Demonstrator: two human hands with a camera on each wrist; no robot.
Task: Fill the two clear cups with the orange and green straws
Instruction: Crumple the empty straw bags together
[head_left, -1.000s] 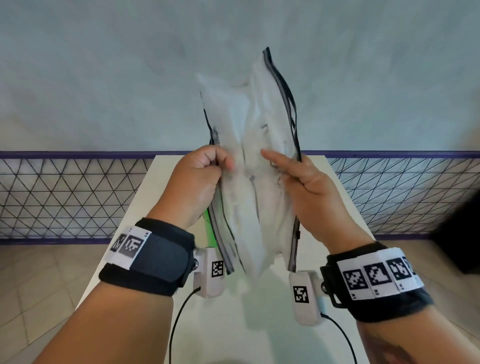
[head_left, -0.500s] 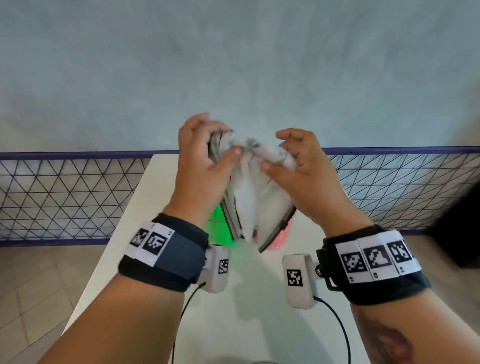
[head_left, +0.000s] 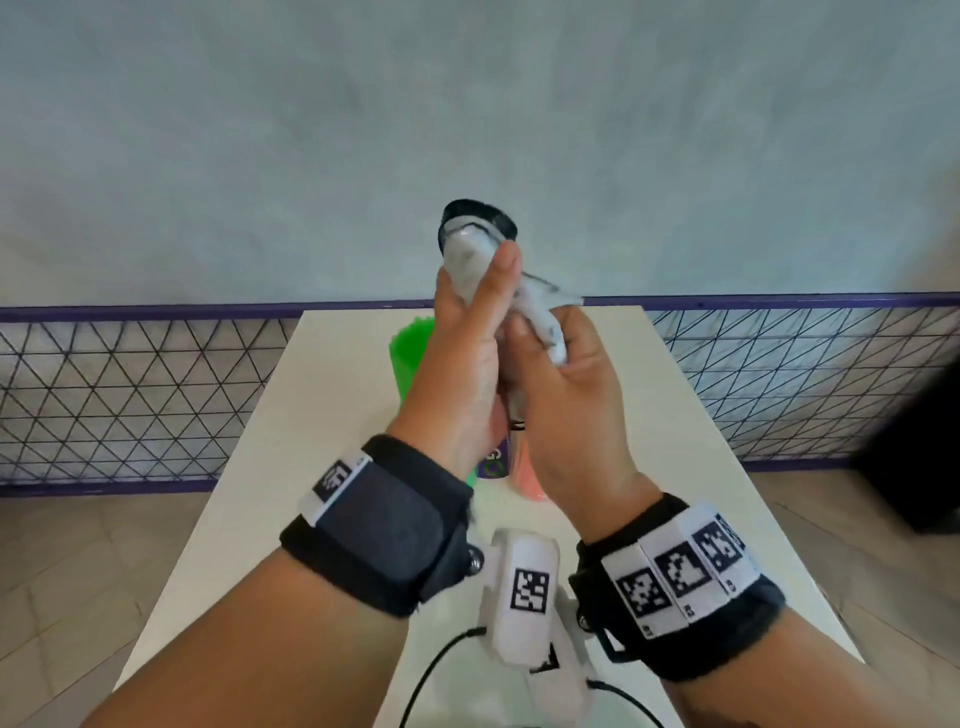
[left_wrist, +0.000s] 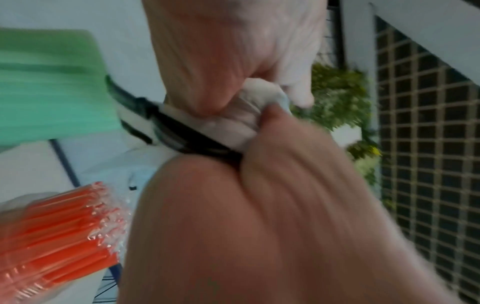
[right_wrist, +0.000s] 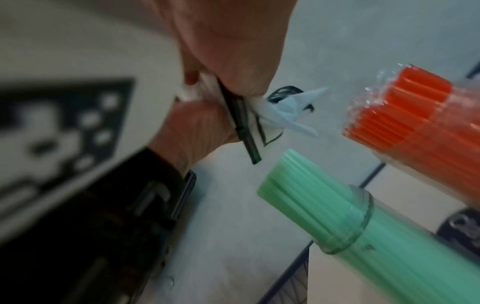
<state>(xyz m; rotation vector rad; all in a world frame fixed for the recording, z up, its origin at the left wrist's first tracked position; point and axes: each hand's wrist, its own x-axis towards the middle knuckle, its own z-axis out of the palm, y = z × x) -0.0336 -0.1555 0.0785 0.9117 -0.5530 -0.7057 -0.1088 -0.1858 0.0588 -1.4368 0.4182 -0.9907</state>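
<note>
Above the white table (head_left: 322, 415) both my hands squeeze a crumpled clear plastic bag (head_left: 475, 249) with a black zip strip. My left hand (head_left: 478, 291) grips the bag's upper part, thumb on its front. Just below, my right hand (head_left: 550, 338) pinches the lower part. The wrist views show the bag (left_wrist: 249, 115) wadded between the fingers, with the zip strip (right_wrist: 241, 127) sticking out. Behind the hands, green straws (head_left: 410, 348) stand bundled in a clear cup (right_wrist: 363, 226). Orange straws (head_left: 527, 478) stand to the right in another cup, mostly hidden in the head view, with plastic wrap over the orange straws' tops (right_wrist: 405, 115).
A small dark object with a purple label (head_left: 493, 467) sits between the two cups. The table is narrow, with floor on both sides. A low wire-mesh fence (head_left: 130, 395) and a pale wall run behind its far edge. Cables hang from both wrist cameras.
The bag, held spread out a second ago, is now scrunched into a tight wad. Both hands have closed together around it, and the straws behind have come into sight.
</note>
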